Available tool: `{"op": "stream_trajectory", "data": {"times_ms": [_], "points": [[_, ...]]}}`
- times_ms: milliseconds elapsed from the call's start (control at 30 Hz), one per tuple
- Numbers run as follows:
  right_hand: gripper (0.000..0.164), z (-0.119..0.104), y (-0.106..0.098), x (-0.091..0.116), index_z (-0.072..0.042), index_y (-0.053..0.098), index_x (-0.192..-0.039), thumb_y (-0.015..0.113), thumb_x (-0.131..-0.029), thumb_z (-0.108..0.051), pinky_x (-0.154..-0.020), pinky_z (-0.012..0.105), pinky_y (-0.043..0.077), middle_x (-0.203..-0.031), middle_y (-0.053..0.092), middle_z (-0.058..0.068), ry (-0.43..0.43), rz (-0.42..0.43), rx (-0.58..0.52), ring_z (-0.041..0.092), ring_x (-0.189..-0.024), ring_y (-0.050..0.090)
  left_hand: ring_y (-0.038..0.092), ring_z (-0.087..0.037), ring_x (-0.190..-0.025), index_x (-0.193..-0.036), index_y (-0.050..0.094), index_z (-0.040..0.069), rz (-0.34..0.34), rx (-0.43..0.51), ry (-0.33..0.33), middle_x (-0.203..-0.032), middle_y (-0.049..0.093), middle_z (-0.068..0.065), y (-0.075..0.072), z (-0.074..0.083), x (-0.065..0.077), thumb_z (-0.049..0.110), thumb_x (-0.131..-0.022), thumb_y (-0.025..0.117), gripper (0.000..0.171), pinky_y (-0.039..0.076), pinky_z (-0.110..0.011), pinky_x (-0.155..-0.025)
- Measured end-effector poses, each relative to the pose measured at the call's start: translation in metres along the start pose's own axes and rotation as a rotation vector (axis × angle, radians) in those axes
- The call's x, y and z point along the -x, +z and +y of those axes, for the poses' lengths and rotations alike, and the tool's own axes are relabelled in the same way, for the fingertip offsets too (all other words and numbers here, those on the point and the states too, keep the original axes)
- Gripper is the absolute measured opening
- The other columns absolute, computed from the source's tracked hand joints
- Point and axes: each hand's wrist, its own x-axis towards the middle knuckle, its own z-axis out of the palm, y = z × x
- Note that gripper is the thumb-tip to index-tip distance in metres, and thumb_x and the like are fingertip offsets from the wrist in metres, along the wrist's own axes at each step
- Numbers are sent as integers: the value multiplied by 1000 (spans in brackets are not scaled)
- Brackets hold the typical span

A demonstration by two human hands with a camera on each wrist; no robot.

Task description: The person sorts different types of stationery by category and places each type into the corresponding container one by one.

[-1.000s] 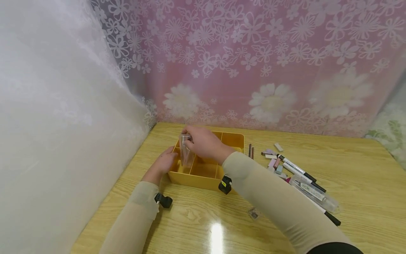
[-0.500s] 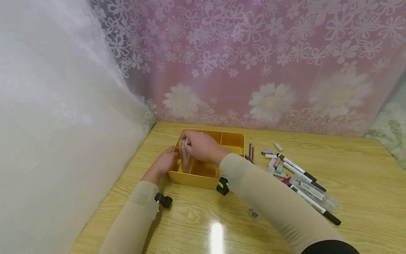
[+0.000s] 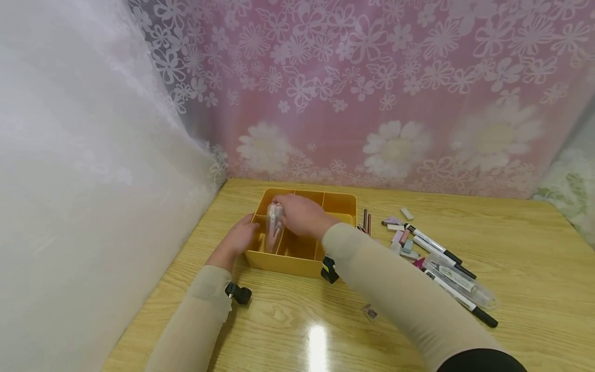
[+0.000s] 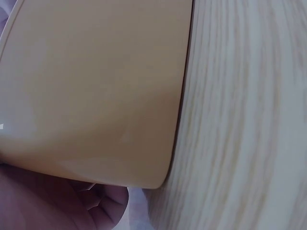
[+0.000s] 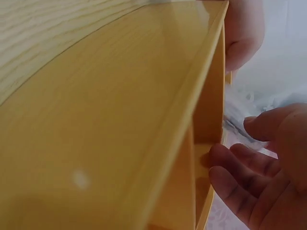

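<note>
A yellow compartment box point(image 3: 283, 265) sits on the table. My right hand point(image 3: 304, 214) reaches over it and pinches the top of a clear, tapered plastic case point(image 3: 273, 230) between thumb and fingers. The case stands nearly upright, its lower end inside the front-left compartment; what it contains is too blurred to tell. In the right wrist view, the thumb point(image 5: 273, 125) lies against the clear plastic case point(image 5: 237, 117). My left hand point(image 3: 240, 237) grips the box's left wall, thumb over the rim. The left wrist view shows curled fingers point(image 4: 108, 206) by the box's outer side point(image 4: 96, 96).
Right of the box lie thin pencils point(image 3: 367, 221), several small erasers point(image 3: 404, 237), black-capped markers point(image 3: 460, 297) and a clear pen case point(image 3: 457, 279). A small clear square piece point(image 3: 370, 312) lies in front. A floral curtain point(image 3: 348, 103) hangs behind the table.
My right hand has lowered the clear plastic case into the front-left compartment and turned it slightly. My left hand stays on the box wall.
</note>
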Motion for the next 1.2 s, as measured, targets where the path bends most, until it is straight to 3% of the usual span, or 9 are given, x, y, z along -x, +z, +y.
{"op": "stream_trajectory", "data": {"times_ms": [100, 267, 400, 633, 867, 1200], "points": [[45, 5, -1, 2, -15, 48, -150, 52, -106, -18, -106, 40, 45, -149, 51, 2, 6, -4, 9, 22, -135, 49, 39, -35, -138, -156, 36, 7, 5, 13, -6, -152, 44, -17, 0, 1, 1, 24, -107, 32, 53, 29, -54, -115], [43, 13, -7, 8, -15, 53, -146, 51, -103, -14, -99, 39, 49, -147, 52, 2, 13, -15, -3, 21, -128, 55, 37, -36, -140, -156, 35, 5, 1, 8, -7, -154, 42, -19, 0, 1, 2, 23, -107, 32, 53, 27, -55, -116], [43, 23, -13, 13, -14, 56, -142, 51, -99, -10, -89, 37, 52, -143, 56, 2, 23, -15, 15, 21, -120, 58, 36, -37, -141, -157, 34, 4, 8, -2, -10, -155, 41, -19, 1, 2, 3, 24, -106, 32, 54, 26, -55, -116], [37, 50, -24, 29, -17, 57, -138, 51, -102, -14, -68, 33, 49, -139, 59, 2, 41, 1, 72, 20, -108, 62, 37, -36, -141, -157, 35, 6, 19, -16, -10, -155, 41, -19, 2, 4, 4, 24, -106, 31, 54, 25, -55, -117], [33, 81, -36, 76, -12, 61, -133, 53, -102, -15, -69, 37, 51, -133, 60, 8, 15, 104, 64, 25, -104, 65, 36, -36, -141, -157, 34, 7, 15, -3, -24, -155, 41, -18, 3, 4, 4, 24, -107, 31, 54, 25, -55, -117], [35, 133, -46, 159, -9, 58, -136, 57, -103, -17, -84, 51, 54, -133, 61, 12, 114, 153, 15, 30, -105, 64, 33, -36, -144, -159, 32, 9, 16, -26, -50, -157, 38, -17, 2, 4, 4, 28, -108, 30, 55, 22, -56, -118]]}}
